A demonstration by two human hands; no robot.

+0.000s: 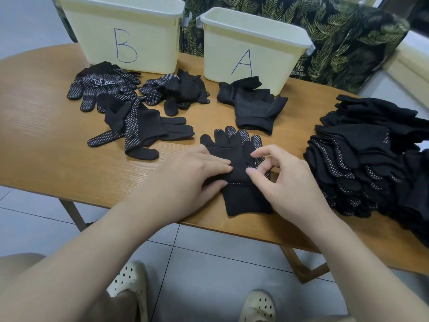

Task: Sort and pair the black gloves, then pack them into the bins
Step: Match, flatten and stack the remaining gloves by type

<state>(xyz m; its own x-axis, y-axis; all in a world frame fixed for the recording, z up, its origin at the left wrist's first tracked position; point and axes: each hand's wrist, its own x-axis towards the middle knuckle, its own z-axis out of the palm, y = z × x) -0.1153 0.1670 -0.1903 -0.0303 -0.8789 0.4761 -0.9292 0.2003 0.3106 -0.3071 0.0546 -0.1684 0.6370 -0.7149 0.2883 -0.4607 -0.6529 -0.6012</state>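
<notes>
Hands over table [46, 159] edge. Left hand [185, 175] flat, fingers straight, pressing glove [241, 182]. Right hand [287, 180] curled, thumb and forefinger pinching glove's dotted edge. Bins [250, 49] beyond fingertips.

Open lanes and blockers on the wooden table [46, 163]

Bare wood lies wide at the near left, and a narrow strip runs between the loose dotted gloves [139, 133] and the plain gloves [253, 105]. The tall glove stack [362, 163] walls off the right edge. Bin B [123, 31] and bin A [250, 45] close the far side, with a gap between them, tops open.
</notes>
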